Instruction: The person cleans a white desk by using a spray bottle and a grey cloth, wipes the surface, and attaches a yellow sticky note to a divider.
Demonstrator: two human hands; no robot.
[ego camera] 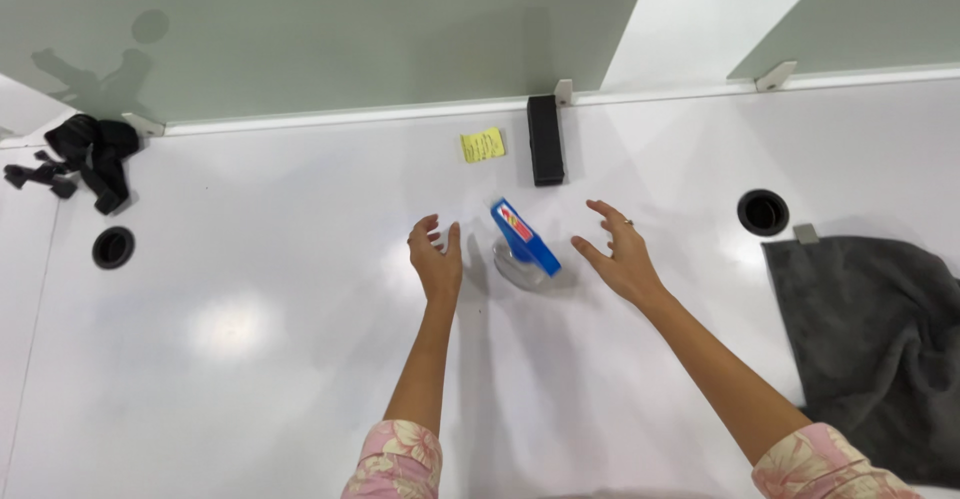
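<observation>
A clear spray bottle [521, 247] with a blue trigger head stands on the white desk [250, 329], seen from above. My left hand [437, 255] hovers just left of it, fingers apart, holding nothing. To the right of the bottle, my right hand [620, 255] is spread wide, a ring on one finger, and empty too. Neither hand touches the bottle.
A grey towel [880, 339] lies crumpled at the right. A yellow sticky note [482, 145] and a black block [545, 139] sit by the frosted divider [330, 39]. Black straps [85, 159] lie far left. Two round cable holes [113, 247] [763, 212] pierce the desk.
</observation>
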